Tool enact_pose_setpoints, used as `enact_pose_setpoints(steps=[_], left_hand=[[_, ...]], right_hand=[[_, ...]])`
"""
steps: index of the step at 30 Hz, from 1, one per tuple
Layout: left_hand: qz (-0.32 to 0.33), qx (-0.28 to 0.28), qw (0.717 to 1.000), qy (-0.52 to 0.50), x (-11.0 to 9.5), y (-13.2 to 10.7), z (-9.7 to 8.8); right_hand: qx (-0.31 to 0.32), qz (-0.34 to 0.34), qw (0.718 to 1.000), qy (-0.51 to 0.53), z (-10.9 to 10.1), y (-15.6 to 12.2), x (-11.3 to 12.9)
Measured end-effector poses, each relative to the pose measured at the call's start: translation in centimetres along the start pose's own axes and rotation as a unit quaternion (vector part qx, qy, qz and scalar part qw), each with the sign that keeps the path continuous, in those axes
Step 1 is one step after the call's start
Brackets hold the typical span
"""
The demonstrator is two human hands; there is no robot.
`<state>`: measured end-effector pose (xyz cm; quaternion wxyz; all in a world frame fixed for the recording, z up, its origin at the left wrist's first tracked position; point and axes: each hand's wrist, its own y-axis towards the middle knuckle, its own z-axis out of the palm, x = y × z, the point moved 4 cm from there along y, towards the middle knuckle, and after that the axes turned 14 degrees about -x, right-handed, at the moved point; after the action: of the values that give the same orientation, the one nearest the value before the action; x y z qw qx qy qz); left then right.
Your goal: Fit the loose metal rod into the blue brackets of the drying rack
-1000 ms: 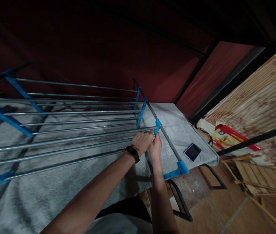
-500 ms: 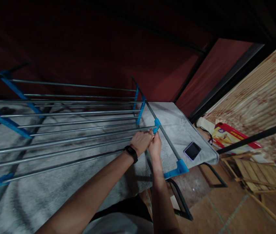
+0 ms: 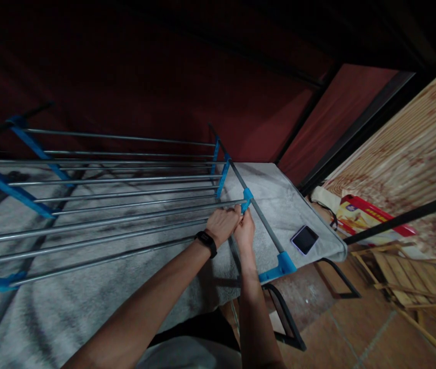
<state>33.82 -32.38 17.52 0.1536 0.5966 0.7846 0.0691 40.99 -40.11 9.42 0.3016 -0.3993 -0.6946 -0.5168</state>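
Note:
A metal drying rack (image 3: 106,205) with long silver rods and blue plastic joints lies over a grey blanket (image 3: 67,302). My left hand (image 3: 223,224), a black band on its wrist, is closed around the end of one rod beside a blue connector (image 3: 247,197) on the rack's grey end bar. My right hand (image 3: 244,230) presses against the left one just below that connector, fingers curled on the same joint. What its fingertips pinch is hidden.
A phone (image 3: 304,239) lies on the blanket's right corner. Beyond the edge are a black metal leg (image 3: 287,323), a tiled floor, a red and yellow box (image 3: 364,218), a wooden board (image 3: 406,164) and folded wooden slats (image 3: 406,282).
Both hands stay clasped at the blue connector. The view has shifted slightly; nothing else has visibly moved.

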Motion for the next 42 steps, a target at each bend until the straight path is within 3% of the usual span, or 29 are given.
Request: enact_pose_setpoints(steps=[10, 18, 34, 42], left_hand=[[0.020, 0.020, 0.999, -0.017, 1.8, 0.3, 0.0], [-0.018, 0.028, 0.997, -0.075, 2.0, 0.5, -0.2], [-0.010, 0.016, 0.996, -0.086, 2.4, 0.5, 0.9], [-0.023, 0.012, 0.993, -0.112, 2.5, 0.5, 0.6]], right_hand=[[-0.020, 0.013, 1.000, -0.005, 0.0, 0.0, -0.7], [-0.015, -0.007, 1.000, -0.014, 0.2, -0.3, 0.2], [-0.007, 0.017, 0.995, -0.096, 0.7, -0.6, -0.1], [-0.017, 0.007, 0.997, -0.073, 0.8, -1.2, 0.1]])
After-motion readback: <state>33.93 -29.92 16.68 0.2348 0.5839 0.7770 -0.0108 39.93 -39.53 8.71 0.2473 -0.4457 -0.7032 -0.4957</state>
